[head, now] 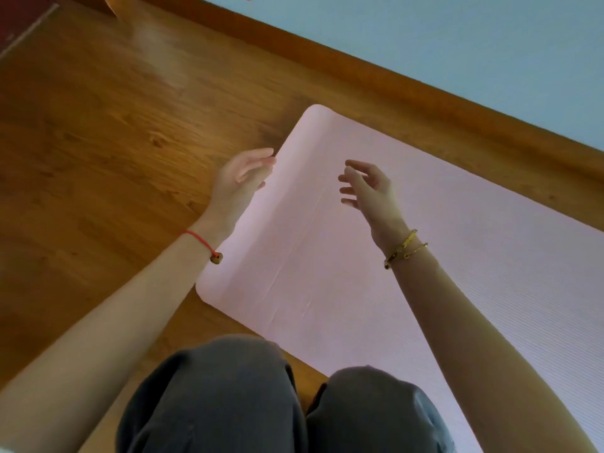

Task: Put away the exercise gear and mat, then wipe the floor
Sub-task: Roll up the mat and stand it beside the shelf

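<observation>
Head view, near to far. At 6 o'clock, the person's knees (228,387) in dark grey trousers are bent low over the wooden floor (98,158), the right knee at the near long edge of the mat (359,273). The pink mat lies flat and fully unrolled on the floor, its rounded short end toward 9 o'clock and its length running off frame toward 4 o'clock. Both forearms reach forward over it. The left hand (240,181), with a red cord bracelet (199,238) at the wrist, is at 10 o'clock by the short end, fingers nearly straight and holding nothing; whether its fingertips touch the mat cannot be told. The right hand (369,188), with gold bracelets (403,248) at the wrist, hangs above the mat at 2 o'clock, fingers loosely spread and empty. Beyond, from 12 to 3 o'clock, a wooden skirting board (392,83) meets a pale wall (457,44). Judged step: putting away the mat, rolling not yet begun. The next move likely calls for both hands to grip the short end evenly and start a tight, straight roll toward 4 o'clock.
</observation>
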Demonstrator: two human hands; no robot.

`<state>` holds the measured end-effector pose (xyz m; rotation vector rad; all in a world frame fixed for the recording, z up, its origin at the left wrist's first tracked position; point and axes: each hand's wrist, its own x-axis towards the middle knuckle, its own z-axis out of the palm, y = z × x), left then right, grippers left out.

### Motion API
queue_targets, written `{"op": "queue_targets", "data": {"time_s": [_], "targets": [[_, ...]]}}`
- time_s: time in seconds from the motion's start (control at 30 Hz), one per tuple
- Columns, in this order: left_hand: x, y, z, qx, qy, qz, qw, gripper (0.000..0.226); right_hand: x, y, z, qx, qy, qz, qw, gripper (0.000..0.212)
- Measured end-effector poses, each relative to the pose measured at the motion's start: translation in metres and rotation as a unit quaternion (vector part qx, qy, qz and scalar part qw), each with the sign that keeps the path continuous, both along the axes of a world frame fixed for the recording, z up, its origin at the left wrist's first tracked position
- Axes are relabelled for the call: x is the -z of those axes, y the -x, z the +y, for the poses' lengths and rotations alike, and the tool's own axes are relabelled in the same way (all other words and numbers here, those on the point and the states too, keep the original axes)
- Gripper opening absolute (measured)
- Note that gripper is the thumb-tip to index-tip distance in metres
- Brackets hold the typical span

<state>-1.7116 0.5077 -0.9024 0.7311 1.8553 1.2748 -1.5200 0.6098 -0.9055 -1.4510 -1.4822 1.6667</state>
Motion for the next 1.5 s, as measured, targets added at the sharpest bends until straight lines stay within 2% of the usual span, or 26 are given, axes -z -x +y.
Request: {"op": "queue_targets", "data": {"time_s": [0.07, 0.13, 0.23, 0.33, 0.47, 0.57, 0.7, 0.8, 0.9, 1.0, 1.07, 1.17, 1.27, 1.33, 1.4, 1.5], "targets": [[0.038, 0.011, 0.002, 0.013, 0.033, 0.037, 0.999, 0.036, 0.029, 0.007, 0.006, -0.012, 0.003, 0.006, 1.0, 0.032], [0.075, 0.022, 0.001, 0.01, 0.106, 0.077, 0.991, 0.053, 0.051, 0.014, 0.01, -0.023, 0.007, 0.008, 1.0, 0.031], [0.12, 0.037, -0.006, 0.029, 0.268, 0.125, 0.955, 0.083, 0.076, 0.018, 0.014, -0.029, 0.012, 0.003, 1.0, 0.03], [0.143, 0.041, -0.016, 0.076, 0.34, 0.13, 0.928, 0.089, 0.094, 0.018, 0.011, -0.044, 0.006, -0.013, 0.999, 0.032], [0.145, 0.036, -0.021, 0.073, 0.289, 0.205, 0.932, 0.058, 0.111, 0.013, 0.004, -0.063, 0.008, -0.025, 0.998, 0.033], [0.14, 0.032, -0.017, 0.068, 0.224, 0.159, 0.959, 0.038, 0.117, 0.013, 0.0, -0.075, 0.001, -0.035, 0.997, 0.033], [0.143, 0.017, -0.012, 0.14, 0.185, 0.148, 0.961, 0.024, 0.118, 0.013, -0.007, -0.099, -0.024, -0.047, 0.994, 0.039], [0.15, 0.001, -0.011, 0.144, 0.189, 0.095, 0.967, 0.03, 0.117, 0.013, -0.009, -0.102, -0.041, -0.056, 0.992, 0.048], [0.15, -0.013, -0.01, 0.097, 0.243, 0.063, 0.963, 0.06, 0.118, 0.013, -0.01, -0.116, -0.071, -0.072, 0.988, 0.059], [0.152, -0.02, -0.01, 0.108, 0.284, 0.057, 0.951, 0.083, 0.121, 0.014, -0.014, -0.16, -0.136, -0.103, 0.972, 0.062], [0.156, -0.023, -0.01, 0.126, 0.276, 0.11, 0.946, 0.07, 0.123, 0.014, -0.016, -0.189, -0.161, -0.137, 0.959, 0.062], [0.161, -0.025, -0.012, 0.073, 0.236, 0.195, 0.949, 0.038, 0.131, 0.013, -0.019, -0.223, -0.15, -0.185, 0.945, 0.066], [0.158, -0.027, -0.022, 0.045, 0.193, 0.236, 0.951, 0.03, 0.135, 0.018, -0.022, -0.259, -0.14, -0.206, 0.933, 0.072], [0.156, -0.027, -0.03, 0.041, 0.159, 0.282, 0.945, 0.027, 0.133, 0.028, -0.024, -0.261, -0.114, -0.186, 0.94, 0.072], [0.151, -0.024, -0.037, 0.04, 0.132, 0.354, 0.925, 0.022, 0.128, 0.04, -0.025, -0.259, -0.079, -0.146, 0.951, 0.071], [0.141, -0.013, -0.044, 0.022, 0.119, 0.502, 0.856, 0.024, 0.111, 0.059, -0.028, -0.253, -0.02, -0.064, 0.965, 0.068]]}}
